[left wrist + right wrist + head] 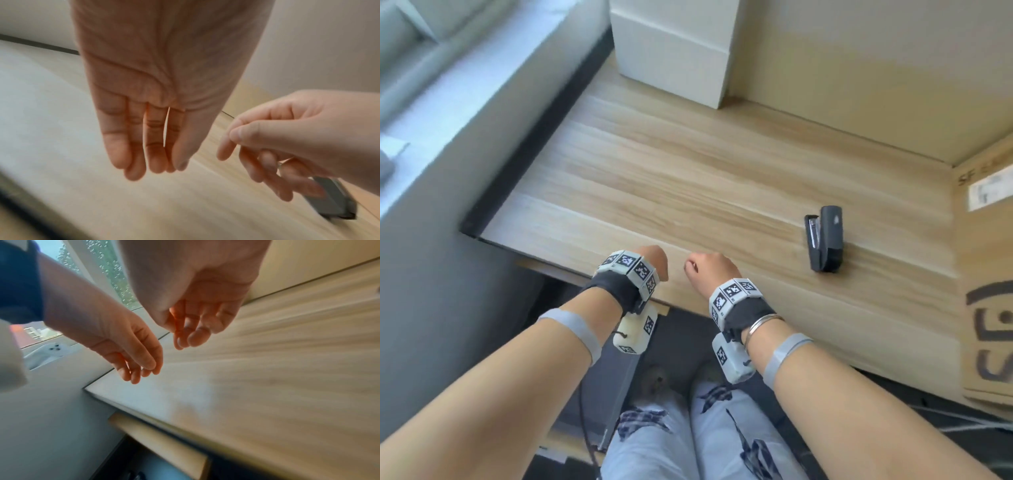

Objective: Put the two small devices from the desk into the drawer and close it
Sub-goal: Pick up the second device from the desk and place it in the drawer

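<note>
A black stapler-like device (pixel 824 240) lies on the wooden desk (pixel 688 164) toward the right; it shows dark and blurred (pixel 333 203) in the left wrist view. I see no second device. My left hand (pixel 654 262) hovers over the desk's front edge with straight fingers (pixel 135 168) hanging down, holding nothing. My right hand (pixel 705 270) hovers beside it, fingers loosely curled (pixel 189 339) and empty, well left of the device. A light wood drawer front (pixel 160 443) sticks out a little below the desk edge (pixel 541 269); its inside is hidden.
A white box (pixel 671 51) stands at the desk's back. A large cardboard box (pixel 986 274) borders the right side. A window sill (pixel 431 120) runs along the left. My legs (pixel 688 438) are below the desk edge.
</note>
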Demonstrator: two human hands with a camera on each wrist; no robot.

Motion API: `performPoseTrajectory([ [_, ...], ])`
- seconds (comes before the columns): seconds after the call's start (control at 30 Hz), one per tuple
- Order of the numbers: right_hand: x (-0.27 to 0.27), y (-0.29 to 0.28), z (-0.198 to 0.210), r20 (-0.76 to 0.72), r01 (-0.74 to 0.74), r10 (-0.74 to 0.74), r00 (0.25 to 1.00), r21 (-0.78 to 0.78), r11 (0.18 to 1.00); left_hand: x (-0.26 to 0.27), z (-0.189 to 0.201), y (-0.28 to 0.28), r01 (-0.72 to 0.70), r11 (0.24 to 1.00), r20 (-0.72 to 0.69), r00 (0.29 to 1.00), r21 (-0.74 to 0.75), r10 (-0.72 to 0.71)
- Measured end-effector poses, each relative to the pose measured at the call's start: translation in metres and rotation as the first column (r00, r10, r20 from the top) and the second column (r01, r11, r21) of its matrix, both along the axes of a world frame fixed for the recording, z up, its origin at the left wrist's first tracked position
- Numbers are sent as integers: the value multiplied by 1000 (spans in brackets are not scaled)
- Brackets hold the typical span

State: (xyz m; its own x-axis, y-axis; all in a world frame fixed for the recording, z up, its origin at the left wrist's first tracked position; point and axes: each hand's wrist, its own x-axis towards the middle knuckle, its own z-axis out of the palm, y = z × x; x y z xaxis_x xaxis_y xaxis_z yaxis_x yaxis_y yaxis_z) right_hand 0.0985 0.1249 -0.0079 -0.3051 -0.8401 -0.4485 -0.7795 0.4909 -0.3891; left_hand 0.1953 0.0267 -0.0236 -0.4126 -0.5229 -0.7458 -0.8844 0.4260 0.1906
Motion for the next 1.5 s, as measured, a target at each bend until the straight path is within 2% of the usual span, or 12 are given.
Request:
performPoseTrajectory([
  [0.23, -100, 44, 22, -111, 308, -312, 943, -53, 950, -115, 11, 36, 59, 997, -217, 974, -53, -70],
  [0.43, -163, 75, 17, -182, 532, -569, 802, -213, 819, -197, 4, 70, 109, 994, -325, 939, -21, -110],
  [0.53, -188, 80, 10, -207, 602, -636, 743, -208, 771, -214, -1, 74, 131, 991, -325, 936, -33, -134],
  [0.77, -211, 65, -10, -120, 627, -633, 765, -84, 774, -213, -16, 64, 39, 997, -312, 948, -70, -59],
  [0.87, -215, 58, -15, -92, 649, -652, 753, -58, 758, -212, -19, 59, 10, 998, -307, 951, -67, -31],
  [1.0, -220, 55, -16, -95, 666, -663, 742, 4, 746, -213, -19, 55, -10, 998, -307, 952, -58, -9],
  [1.13, -218, 56, -9, -129, 639, -631, 765, 36, 768, -206, -18, 49, -34, 997, -300, 954, -70, 11],
  [1.3, -190, 49, 1, -111, 570, -565, 818, 15, 822, -174, -16, 34, -91, 991, -299, 953, -101, 57],
  [1.5, -122, 20, 14, -63, 477, -479, 876, -35, 878, -109, -12, 15, -184, 973, -319, 939, -140, 131],
])
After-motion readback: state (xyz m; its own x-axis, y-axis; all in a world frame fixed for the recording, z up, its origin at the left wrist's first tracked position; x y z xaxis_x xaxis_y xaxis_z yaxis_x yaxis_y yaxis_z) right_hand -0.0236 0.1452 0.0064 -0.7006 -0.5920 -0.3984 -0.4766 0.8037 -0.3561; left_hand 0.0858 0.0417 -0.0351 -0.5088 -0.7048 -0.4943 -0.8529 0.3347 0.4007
